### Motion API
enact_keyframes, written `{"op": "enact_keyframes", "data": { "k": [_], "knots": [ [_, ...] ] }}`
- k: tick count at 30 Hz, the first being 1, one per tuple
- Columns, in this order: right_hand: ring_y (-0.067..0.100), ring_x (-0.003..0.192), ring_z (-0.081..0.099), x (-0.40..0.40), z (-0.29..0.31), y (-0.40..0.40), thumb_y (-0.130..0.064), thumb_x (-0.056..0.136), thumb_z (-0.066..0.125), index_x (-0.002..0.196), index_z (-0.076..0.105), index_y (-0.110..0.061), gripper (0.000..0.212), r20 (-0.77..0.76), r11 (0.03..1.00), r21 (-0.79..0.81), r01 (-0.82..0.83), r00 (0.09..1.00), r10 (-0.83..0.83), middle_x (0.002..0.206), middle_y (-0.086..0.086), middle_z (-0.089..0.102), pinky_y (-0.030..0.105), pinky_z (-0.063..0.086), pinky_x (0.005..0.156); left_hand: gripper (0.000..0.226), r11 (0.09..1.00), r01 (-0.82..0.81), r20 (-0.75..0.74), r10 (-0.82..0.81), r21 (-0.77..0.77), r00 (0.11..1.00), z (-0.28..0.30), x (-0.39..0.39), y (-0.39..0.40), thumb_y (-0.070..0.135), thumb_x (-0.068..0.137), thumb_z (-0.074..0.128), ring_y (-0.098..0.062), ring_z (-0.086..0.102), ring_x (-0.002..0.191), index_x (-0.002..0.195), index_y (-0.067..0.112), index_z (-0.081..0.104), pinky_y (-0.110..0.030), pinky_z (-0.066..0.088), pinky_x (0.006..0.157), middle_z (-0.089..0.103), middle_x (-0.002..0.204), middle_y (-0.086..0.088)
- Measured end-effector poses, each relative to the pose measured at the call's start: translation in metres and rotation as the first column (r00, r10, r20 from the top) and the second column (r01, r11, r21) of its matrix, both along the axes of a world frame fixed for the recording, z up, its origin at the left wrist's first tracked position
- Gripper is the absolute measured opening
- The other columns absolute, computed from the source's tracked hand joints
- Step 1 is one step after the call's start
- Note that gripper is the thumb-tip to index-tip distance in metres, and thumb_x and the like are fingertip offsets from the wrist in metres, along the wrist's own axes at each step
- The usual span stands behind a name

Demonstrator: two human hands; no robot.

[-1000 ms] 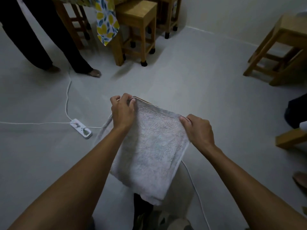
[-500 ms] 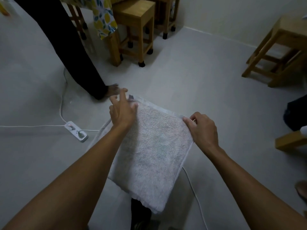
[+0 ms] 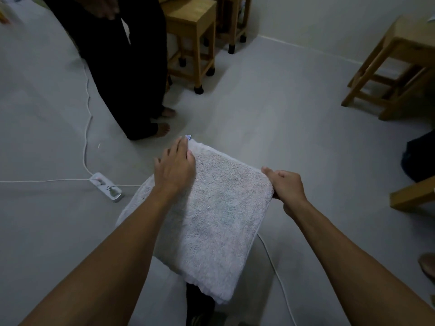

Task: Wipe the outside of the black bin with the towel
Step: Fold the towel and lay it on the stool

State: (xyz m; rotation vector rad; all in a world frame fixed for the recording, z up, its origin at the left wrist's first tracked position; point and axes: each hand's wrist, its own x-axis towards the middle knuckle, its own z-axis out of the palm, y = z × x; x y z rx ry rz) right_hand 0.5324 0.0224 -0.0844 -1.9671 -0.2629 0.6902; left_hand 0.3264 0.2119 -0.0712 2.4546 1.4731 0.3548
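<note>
Right hand pinches the folded white towel at its far corner; left hand lies flat and open on top. Black bin isn't visible. Best to square the fold into a firm pad.

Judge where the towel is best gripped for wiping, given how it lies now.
Probably the far folded edge of the towel, taken from above and from both sides. It is folded flat into a thick rectangle, its far corners already at the hands: the right hand pinches the right corner, the left hand lies open on the left one.
</note>
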Motion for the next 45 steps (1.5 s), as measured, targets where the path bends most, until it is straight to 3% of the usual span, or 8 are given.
{"op": "enact_keyframes", "data": {
  "k": [4,9,16,18,21,25,30,45],
  "knots": [
    [0.019,0.061,0.054,0.0,-0.003,0.001,-0.04,0.083,0.078,0.048,0.05,-0.02,0.049,-0.011,1.0,-0.003,-0.005,1.0,0.005,0.058,0.005,0.054,0.044,0.063,0.066,0.054,1.0,0.023,-0.021,-0.023,0.011,1.0,0.0,-0.003,-0.003,0.038,0.106,0.024,-0.021,0.042,0.139,0.159,0.028,0.023,-0.05,0.034,0.106,0.027,0.166,0.006],
    [0.02,0.06,0.053,0.0,-0.002,-0.001,-0.038,0.085,0.075,0.04,0.052,-0.02,0.053,-0.007,1.0,-0.015,0.004,1.0,-0.004,0.053,0.0,0.051,0.037,0.063,0.062,0.068,0.999,0.043,-0.027,-0.044,-0.022,0.999,-0.002,-0.004,-0.005,0.063,0.101,0.019,-0.023,0.036,0.145,0.16,0.03,0.018,-0.052,0.033,0.11,0.02,0.168,0.005],
    [0.02,0.062,0.047,-0.01,-0.004,0.0,-0.028,0.081,0.069,0.057,0.045,-0.019,0.035,-0.072,0.997,0.018,0.076,0.995,-0.074,0.061,0.003,0.047,0.029,0.05,0.054,0.063,0.998,0.043,0.035,-0.044,0.035,0.998,0.001,-0.006,-0.006,0.064,0.099,0.032,-0.025,0.053,0.117,0.153,0.032,0.028,-0.043,0.045,0.086,0.037,0.153,0.015],
    [0.02,0.064,0.055,-0.013,-0.005,-0.001,-0.03,0.085,0.067,0.064,0.058,-0.017,0.026,0.031,0.997,0.024,0.069,0.997,-0.07,0.063,-0.003,0.061,0.033,0.052,0.06,0.062,0.999,0.032,0.042,-0.033,0.036,0.999,0.001,-0.005,-0.005,0.063,0.099,0.033,-0.024,0.054,0.115,0.152,0.032,0.03,-0.042,0.045,0.085,0.039,0.151,0.015],
    [0.017,0.077,0.065,-0.015,-0.005,-0.002,-0.04,0.096,0.062,0.078,0.068,-0.02,0.027,0.362,1.0,0.0,-0.016,0.932,0.015,0.081,-0.002,0.07,0.034,0.051,0.071,0.062,0.998,0.035,0.042,-0.037,0.045,0.998,0.0,-0.005,-0.004,0.064,0.098,0.033,-0.024,0.055,0.114,0.151,0.032,0.031,-0.041,0.044,0.083,0.04,0.15,0.015],
    [0.015,0.062,0.046,-0.015,-0.003,-0.003,-0.044,0.1,0.06,0.056,0.044,-0.023,0.052,0.533,0.994,-0.081,-0.076,0.84,0.107,0.065,-0.003,0.05,0.035,0.037,0.061,0.062,0.997,0.044,0.039,-0.046,0.068,0.998,-0.002,-0.005,-0.004,0.063,0.098,0.032,-0.023,0.055,0.113,0.151,0.03,0.032,-0.038,0.04,0.079,0.04,0.15,0.013],
    [0.015,0.055,0.034,-0.015,-0.005,-0.004,-0.042,0.1,0.061,0.055,0.036,-0.017,0.057,0.523,0.996,-0.061,-0.07,0.847,0.092,0.055,-0.003,0.037,0.034,0.032,0.055,0.065,0.996,0.041,0.019,-0.043,0.075,0.999,-0.005,-0.005,-0.003,0.063,0.099,0.03,-0.025,0.055,0.116,0.153,0.027,0.03,-0.042,0.045,0.084,0.038,0.154,0.01],
    [0.018,0.05,0.035,-0.007,0.003,-0.001,-0.043,0.1,0.059,0.05,0.034,-0.014,0.063,0.546,0.97,-0.205,-0.133,0.806,0.227,0.051,0.0,0.037,0.033,0.029,0.054,0.063,0.997,0.049,0.023,-0.05,0.06,0.998,-0.005,-0.003,-0.002,0.062,0.097,0.032,-0.027,0.056,0.112,0.148,0.025,0.032,-0.044,0.04,0.082,0.041,0.149,0.007]
  ]
}}
